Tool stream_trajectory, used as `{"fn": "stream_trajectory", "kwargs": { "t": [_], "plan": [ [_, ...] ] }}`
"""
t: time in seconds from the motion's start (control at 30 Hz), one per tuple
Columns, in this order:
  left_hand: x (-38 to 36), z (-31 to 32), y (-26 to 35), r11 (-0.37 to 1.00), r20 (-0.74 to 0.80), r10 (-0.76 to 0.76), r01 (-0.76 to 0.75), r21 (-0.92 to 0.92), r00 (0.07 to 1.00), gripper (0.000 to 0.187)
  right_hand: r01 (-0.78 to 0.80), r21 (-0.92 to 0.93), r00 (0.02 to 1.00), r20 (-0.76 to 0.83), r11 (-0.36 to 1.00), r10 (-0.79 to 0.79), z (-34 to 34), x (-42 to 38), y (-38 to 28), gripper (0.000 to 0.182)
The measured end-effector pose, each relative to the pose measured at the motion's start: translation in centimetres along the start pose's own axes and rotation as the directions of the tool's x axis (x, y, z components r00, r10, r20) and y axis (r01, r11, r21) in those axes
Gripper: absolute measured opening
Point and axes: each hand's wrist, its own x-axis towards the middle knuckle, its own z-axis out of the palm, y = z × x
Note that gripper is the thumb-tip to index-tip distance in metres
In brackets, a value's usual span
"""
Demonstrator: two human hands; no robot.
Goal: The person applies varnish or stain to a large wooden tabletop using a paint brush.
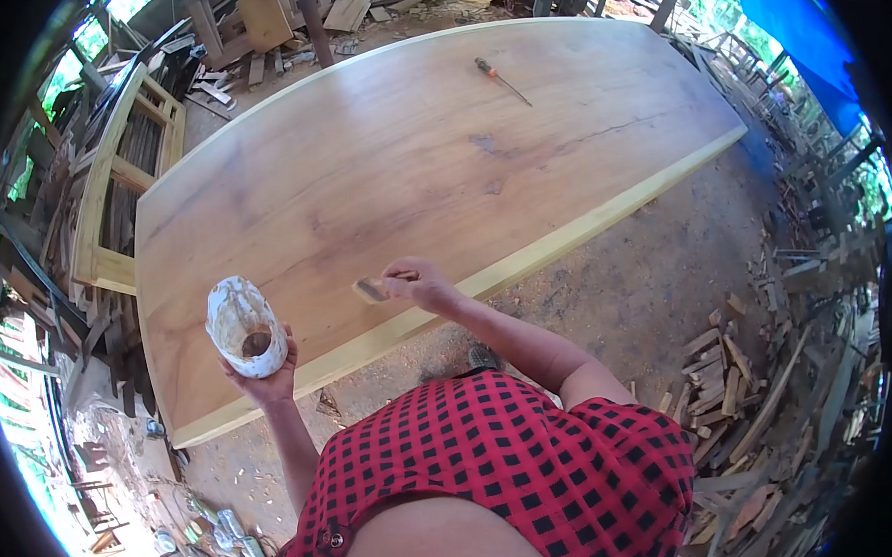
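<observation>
My left hand (272, 376) is wrapped round a white plastic container (231, 310), its top cut open and its sides stained brown. Some dark content shows through the opening. In my right hand (421, 284) is a paintbrush (372, 291), gripped by the handle, with pale bristles pointing left and close over the wooden panel (350, 206). The panel is long and brown, with dark grain marks and a pale yellowish edge strip. Both hands are over its near side, the left one near the left end.
A screwdriver (502, 79) with a red and black handle lies on the panel's far part. On the left leans a wooden frame (115, 183). Scrap wood (727, 387) is heaped at the right, and bottles (231, 531) stand at lower left.
</observation>
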Motion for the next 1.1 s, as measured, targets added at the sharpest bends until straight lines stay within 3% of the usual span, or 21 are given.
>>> {"fn": "stream_trajectory", "kwargs": {
  "t": [0.1, 0.2, 0.3, 0.37, 0.4, 0.43, 0.47, 0.53, 0.57, 0.63, 0.7, 0.77, 0.8, 0.83, 0.87, 0.9, 0.97, 1.07, 1.1],
  "plan": [
    [-0.1, 0.5, -0.6, 1.0, -0.026, 0.005, -0.005, 0.022, 1.0, 0.087, -0.144, 0.025, 0.988, -0.053, 0.989, 0.145, -5.6, 1.0, 1.1, 0.016],
    [0.0, 1.3, -1.3, 0.998, -0.059, 0.064, -0.063, 0.025, 0.996, 0.085, -0.13, 0.11, 0.919, -0.36, 0.985, 0.161, -15.6, -0.6, 2.1, 0.015],
    [0.2, 1.4, -2.2, 0.997, 0.006, 0.072, -0.072, 0.019, 0.997, 0.086, -0.104, 0.183, 0.706, -0.679, 0.978, 0.202, -26.3, -4.1, 0.1, 0.013],
    [0.2, 2.4, -3.0, 0.996, -0.027, 0.087, -0.087, 0.022, 0.996, 0.085, -0.109, -0.052, 0.514, -0.858, 0.993, 0.012, -33.8, -5.9, 0.9, 0.011],
    [0.3, 2.9, -3.5, 0.995, -0.056, 0.101, -0.1, 0.02, 0.993, 0.085, -0.246, -0.319, 0.417, -0.887, 0.915, -0.198, -37.0, -6.5, 0.7, 0.012],
    [0.4, 3.1, -3.9, 0.994, -0.056, 0.105, -0.104, 0.025, 0.993, 0.085, -0.397, -0.533, 0.345, -0.841, 0.747, -0.416, -39.5, -6.6, 0.5, 0.013],
    [0.6, 3.3, -4.3, 0.995, -0.061, 0.103, -0.102, 0.017, 0.993, 0.085, -0.394, -0.53, 0.345, -0.843, 0.751, -0.413, -41.4, -6.1, 0.3, 0.013],
    [0.8, 4.2, -5.2, 0.995, -0.065, 0.103, -0.103, 0.018, 0.993, 0.086, -0.418, -0.649, 0.284, -0.758, 0.635, -0.588, -44.1, -4.8, 0.3, 0.013],
    [0.8, 4.9, -5.8, 0.993, -0.058, 0.115, -0.113, 0.033, 0.992, 0.086, -0.417, -0.644, 0.284, -0.762, 0.641, -0.582, -44.5, -3.7, 0.7, 0.013],
    [0.8, 5.6, -6.5, 0.991, -0.049, 0.128, -0.125, 0.054, 0.991, 0.085, -0.402, -0.743, 0.462, -0.669, 0.535, -0.582, -43.4, -0.8, 2.1, 0.014],
    [0.9, 6.2, -7.2, 0.993, -0.067, 0.113, -0.111, 0.03, 0.991, 0.084, -0.282, -0.76, 0.517, -0.635, 0.586, -0.574, -39.1, 1.9, 4.7, 0.015],
    [0.9, 6.6, -7.7, 0.994, -0.058, 0.111, -0.109, 0.033, 0.992, 0.084, -0.04, -0.862, 0.599, -0.426, 0.506, -0.678, -32.7, 3.6, 5.3, 0.013],
    [0.9, 6.8, -7.9, 0.994, -0.052, 0.103, -0.102, 0.032, 0.993, 0.084, 0.01, -0.773, 0.732, -0.426, 0.634, -0.531, -29.1, 4.0, 4.8, 0.012],
    [0.9, 7.0, -8.2, 0.994, -0.054, 0.107, -0.106, 0.037, 0.993, 0.084, 0.157, -0.743, 0.803, -0.287, 0.65, -0.522, -26.3, 4.5, 5.3, 0.014],
    [0.7, 7.3, -8.2, 0.993, -0.077, 0.113, -0.11, 0.039, 0.991, 0.083, 0.377, -0.695, 0.701, -0.218, 0.612, -0.679, -22.8, 5.3, 6.4, 0.022],
    [0.6, 7.6, -8.5, 0.993, -0.1, 0.117, -0.113, 0.042, 0.988, 0.083, 0.374, -0.591, 0.805, -0.176, 0.714, -0.567, -20.0, 5.1, 6.3, 0.017],
    [0.6, 7.8, -9.0, 0.991, -0.089, 0.127, -0.122, 0.061, 0.988, 0.083, 0.146, -0.104, 0.981, -0.11, 0.984, -0.158, -16.1, 4.7, 3.7, 0.01],
    [0.6, 8.4, -9.6, 0.99, -0.076, 0.128, -0.123, 0.062, 0.989, 0.083, 0.059, 0.04, 0.993, -0.1, 0.997, -0.055, -17.2, 6.7, 2.1, 0.01],
    [0.7, 8.5, -9.7, 0.993, -0.077, 0.111, -0.108, 0.046, 0.991, 0.083, 0.068, 0.053, 0.979, -0.194, 0.996, -0.057, -18.8, 7.8, 2.7, 0.008]
  ]
}}
